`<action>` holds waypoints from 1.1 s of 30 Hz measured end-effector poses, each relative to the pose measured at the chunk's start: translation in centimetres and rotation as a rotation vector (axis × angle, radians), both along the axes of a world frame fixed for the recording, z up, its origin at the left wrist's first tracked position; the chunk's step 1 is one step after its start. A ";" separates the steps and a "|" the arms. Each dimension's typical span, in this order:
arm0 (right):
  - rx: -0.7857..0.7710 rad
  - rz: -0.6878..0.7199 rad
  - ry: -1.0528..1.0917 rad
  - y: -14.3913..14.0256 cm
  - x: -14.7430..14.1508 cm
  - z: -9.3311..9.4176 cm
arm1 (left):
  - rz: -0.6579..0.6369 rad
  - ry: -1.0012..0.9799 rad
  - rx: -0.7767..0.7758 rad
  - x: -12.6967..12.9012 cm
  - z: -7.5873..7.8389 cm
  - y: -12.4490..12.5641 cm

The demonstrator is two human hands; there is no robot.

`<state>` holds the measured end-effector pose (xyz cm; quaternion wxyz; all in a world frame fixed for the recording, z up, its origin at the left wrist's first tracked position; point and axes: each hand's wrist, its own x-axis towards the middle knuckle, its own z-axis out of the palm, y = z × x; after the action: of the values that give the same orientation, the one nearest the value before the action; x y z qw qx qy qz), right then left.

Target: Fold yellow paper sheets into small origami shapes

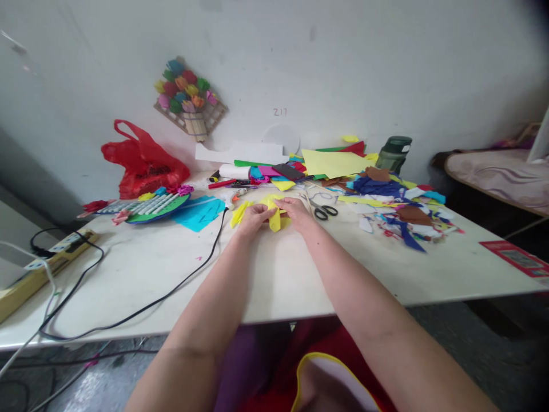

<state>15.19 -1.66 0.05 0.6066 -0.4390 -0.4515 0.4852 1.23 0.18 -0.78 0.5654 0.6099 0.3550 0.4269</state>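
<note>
**Both hands pinch a piece of yellow paper at the middle of the table**

The left hand [254,218] and the right hand [295,210] meet over the white table [274,274], both closed on a piece of yellow paper [274,220]. The fingers of each hand curl inward and grip the paper from either side, the left at its left edge, the right at its upper right edge. The paper is bright yellow and folded or creased rather than flat; a narrow flap hangs down between the two hands and its lower end touches or nearly touches the tabletop. How many layers it has cannot be told at this distance.

Just left of the left hand lies a second yellow strip [239,213], crumpled and resting on the table. Scissors [321,209] with dark handles lie just right of the right hand. Beyond them, on the right part of the table, spreads a heap of paper scraps [398,212] in blue, brown, yellow and white. A large pale yellow sheet [332,162] rests near the wall, with a dark green bottle [394,153] beside it.

To the left sit a blue sheet [198,212], a red plastic bag [143,160] and a black cable [180,280] running across the tabletop. A bunch of paper flowers [186,91] hangs on the wall.
</note>
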 end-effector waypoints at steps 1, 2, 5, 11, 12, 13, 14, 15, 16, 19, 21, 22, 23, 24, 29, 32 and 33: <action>0.000 -0.007 0.002 0.0 0.0 0.0 | -0.001 0.003 -0.001 0.0 -0.1 0.1; 0.006 -0.019 0.003 0.0 0.0 0.0 | -0.001 0.008 -0.002 0.0 -0.2 0.1; 0.030 -0.060 0.015 0.0 0.0 0.0 | 0.013 0.023 -0.029 0.1 -0.3 0.1; 0.016 -0.061 0.068 -0.2 0.0 0.1 | -0.001 0.034 -0.065 0.2 0.3 -0.5; 0.010 -0.058 0.083 -0.1 0.0 0.1 | -0.007 0.040 -0.066 0.2 0.4 -0.6; 0.005 -0.055 0.096 -0.1 0.0 0.1 | -0.010 0.046 -0.066 0.2 0.4 -0.6; 0.000 -0.051 0.107 -0.1 0.1 0.0 | -0.011 0.051 -0.066 0.2 0.4 -0.6; -0.005 -0.045 0.115 -0.1 0.1 0.0 | -0.011 0.054 -0.065 0.2 0.5 -0.6; -0.010 -0.036 0.118 -0.1 0.1 0.0 | -0.012 0.055 -0.064 0.2 0.4 -0.6; -0.028 0.036 0.093 -0.1 0.2 0.0 | -0.034 0.039 -0.067 0.1 0.4 -0.6; -0.045 0.095 0.056 -0.1 0.1 -0.1 | -0.062 0.032 -0.063 0.0 0.5 -0.7; -0.052 0.111 0.043 -0.1 0.1 -0.1 | -0.076 0.039 -0.056 0.0 0.6 -0.8; -0.056 0.113 0.037 -0.2 0.0 -0.1 | -0.087 0.055 -0.046 0.0 0.6 -0.9; -0.059 0.102 0.040 -0.2 -0.1 -0.1 | -0.095 0.074 -0.036 -0.1 0.7 -1.0; -0.066 0.042 0.045 -0.5 -0.5 0.1 | -0.108 0.106 -0.034 -0.1 0.7 -1.1; -0.058 0.007 0.009 -0.6 -0.6 0.2 | -0.121 0.094 -0.037 0.0 0.6 -1.0; -0.056 -0.006 -0.003 -0.6 -0.6 0.2 | -0.127 0.089 -0.035 0.0 0.5 -0.9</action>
<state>14.59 -2.28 0.27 0.5949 -0.4578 -0.4372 0.4954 1.19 -0.74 -0.26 0.5855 0.6398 0.3478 0.3562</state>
